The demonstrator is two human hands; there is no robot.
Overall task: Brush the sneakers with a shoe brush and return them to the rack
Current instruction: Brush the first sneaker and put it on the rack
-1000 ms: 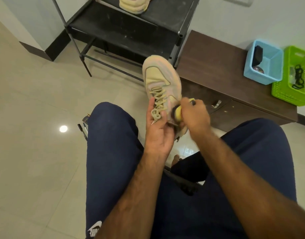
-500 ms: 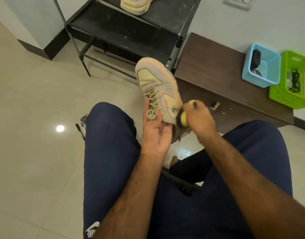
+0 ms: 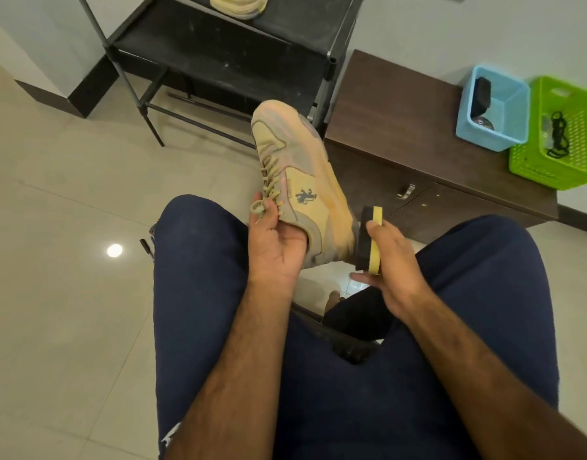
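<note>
The sneaker (image 3: 302, 180) hangs tilted above our knees, toe pointing far toward the rack (image 3: 219, 54), where the other sneaker (image 3: 239, 6) rests. Our left hand (image 3: 275, 240) grips its collar, fingers curled by the laces. Our right hand (image 3: 391, 260) clamps the brush (image 3: 368, 240) just beside the heel. We should keep the bristles flat, use short strokes and brace the shoe firmly.
</note>
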